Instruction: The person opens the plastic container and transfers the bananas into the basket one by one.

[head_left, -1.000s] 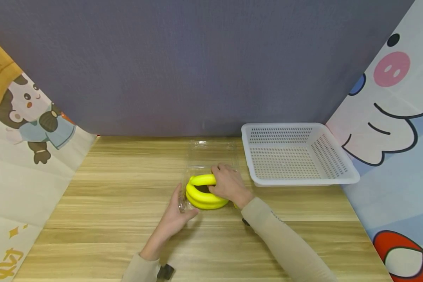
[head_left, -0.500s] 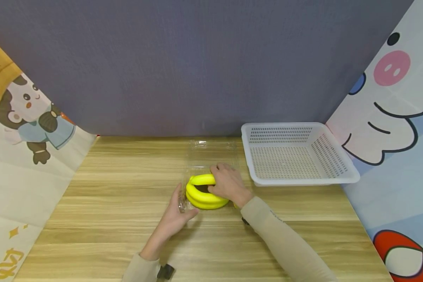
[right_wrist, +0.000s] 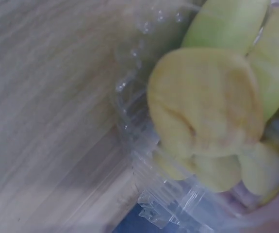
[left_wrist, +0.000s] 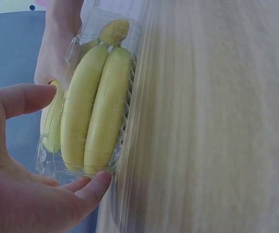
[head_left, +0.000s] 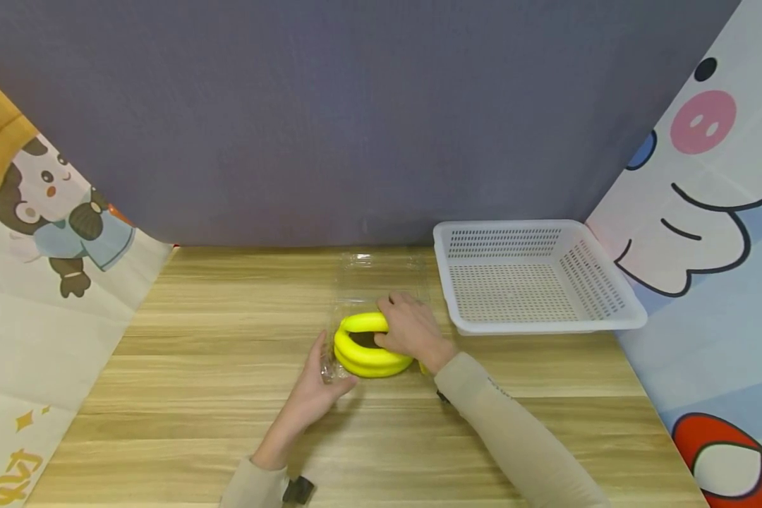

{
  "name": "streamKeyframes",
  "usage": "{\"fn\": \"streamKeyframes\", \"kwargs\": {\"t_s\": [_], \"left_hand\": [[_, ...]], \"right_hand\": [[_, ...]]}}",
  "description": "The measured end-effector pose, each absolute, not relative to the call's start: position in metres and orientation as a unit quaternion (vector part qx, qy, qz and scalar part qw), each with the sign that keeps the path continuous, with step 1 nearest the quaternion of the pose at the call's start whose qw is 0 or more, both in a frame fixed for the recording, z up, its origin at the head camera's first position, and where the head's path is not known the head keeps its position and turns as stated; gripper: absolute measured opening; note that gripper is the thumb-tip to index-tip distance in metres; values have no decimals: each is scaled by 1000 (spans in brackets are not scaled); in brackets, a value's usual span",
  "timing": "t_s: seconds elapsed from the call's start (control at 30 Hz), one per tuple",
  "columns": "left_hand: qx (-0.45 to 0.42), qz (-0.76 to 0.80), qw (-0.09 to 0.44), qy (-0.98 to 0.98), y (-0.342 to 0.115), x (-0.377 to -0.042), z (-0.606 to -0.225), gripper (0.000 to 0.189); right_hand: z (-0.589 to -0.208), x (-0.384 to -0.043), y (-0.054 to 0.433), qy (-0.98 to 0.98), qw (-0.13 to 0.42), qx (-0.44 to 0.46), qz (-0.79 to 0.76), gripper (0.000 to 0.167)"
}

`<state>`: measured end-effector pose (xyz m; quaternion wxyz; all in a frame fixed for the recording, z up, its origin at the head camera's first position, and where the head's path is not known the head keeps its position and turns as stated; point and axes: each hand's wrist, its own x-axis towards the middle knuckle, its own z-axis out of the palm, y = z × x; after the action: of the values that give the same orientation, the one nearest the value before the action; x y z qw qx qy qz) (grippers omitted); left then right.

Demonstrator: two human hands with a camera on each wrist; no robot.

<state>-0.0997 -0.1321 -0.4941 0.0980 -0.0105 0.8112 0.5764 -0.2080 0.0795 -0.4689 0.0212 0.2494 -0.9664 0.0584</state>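
Note:
A bunch of yellow bananas (head_left: 371,363) lies in the base of a clear plastic clamshell box (head_left: 330,370). My right hand (head_left: 413,331) grips the bunch from above on its right side, with fingers around the far banana; part of the bunch is hidden under it. My left hand (head_left: 311,395) is at the box's left end, thumb spread wide from the fingers. In the left wrist view its fingertips (left_wrist: 100,180) touch the box's lower corner. Through the clear wall the bananas (left_wrist: 107,107) show side by side. The right wrist view has the stem end (right_wrist: 205,102) close up.
The box's clear lid (head_left: 381,276) is folded back flat toward the grey back panel (head_left: 355,127). A white perforated plastic basket (head_left: 514,328) stands at the back right of the wooden table (head_left: 216,339). Cartoon-printed sheets (head_left: 686,212) form the sides.

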Motion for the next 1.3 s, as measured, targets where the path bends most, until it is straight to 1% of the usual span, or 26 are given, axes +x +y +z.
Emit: {"fn": "streamKeyframes", "kwargs": {"t_s": [0.53,1.03,1.3], "left_hand": [[-6,579,95,809,-133,-100,-494,106],[-10,578,101,810,-133,-99,-491,106],[-5,578,95,810,-133,-98,-492,108]], "right_hand": [[-450,-207,76,-962,35,261,71,43],[-438,-207,75,-958,60,272,70,51],[-433,-205,75,-954,70,278,83,50]]}}
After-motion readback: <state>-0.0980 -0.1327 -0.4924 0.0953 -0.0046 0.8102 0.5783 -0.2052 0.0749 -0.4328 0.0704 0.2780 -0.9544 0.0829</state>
